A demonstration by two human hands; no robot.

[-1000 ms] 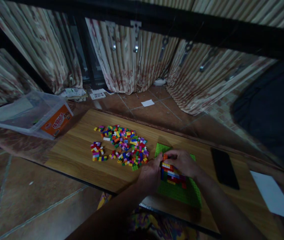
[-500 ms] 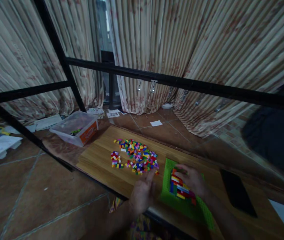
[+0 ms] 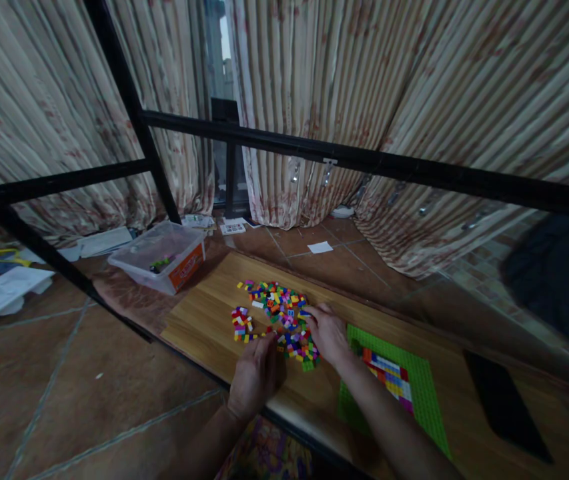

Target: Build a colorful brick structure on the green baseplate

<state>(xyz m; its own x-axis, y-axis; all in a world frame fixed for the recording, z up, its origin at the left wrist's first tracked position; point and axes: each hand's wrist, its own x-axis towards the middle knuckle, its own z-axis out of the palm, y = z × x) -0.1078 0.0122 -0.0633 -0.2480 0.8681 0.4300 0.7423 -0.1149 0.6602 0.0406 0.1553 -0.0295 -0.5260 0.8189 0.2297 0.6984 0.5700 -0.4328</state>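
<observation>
A loose pile of small coloured toy bricks point(image 3: 277, 300) lies on the wooden table. My right hand point(image 3: 328, 337) reaches over its right side, fingers pinched together at a blue toy brick point(image 3: 304, 313). At the pile's near left edge, my left hand point(image 3: 254, 375) has its fingers curled together; whatever is between them is hidden. Right of the hands lies a green baseplate point(image 3: 427, 387) bearing a block of built-up bricks point(image 3: 389, 375) in rows of several colours. My right forearm passes over the plate's left part and covers some of it.
A black flat slab point(image 3: 507, 403) lies on the table point(image 3: 199, 303) at the right. On the floor beyond the left end stands a clear plastic box point(image 3: 147, 267) with an orange label. A black metal rail point(image 3: 284, 137) crosses above, before striped curtains point(image 3: 309, 80).
My right hand has left the bricks on the green baseplate and moved left to the loose pile. My left hand has shifted left along the pile's near edge. The view has turned slightly.
</observation>
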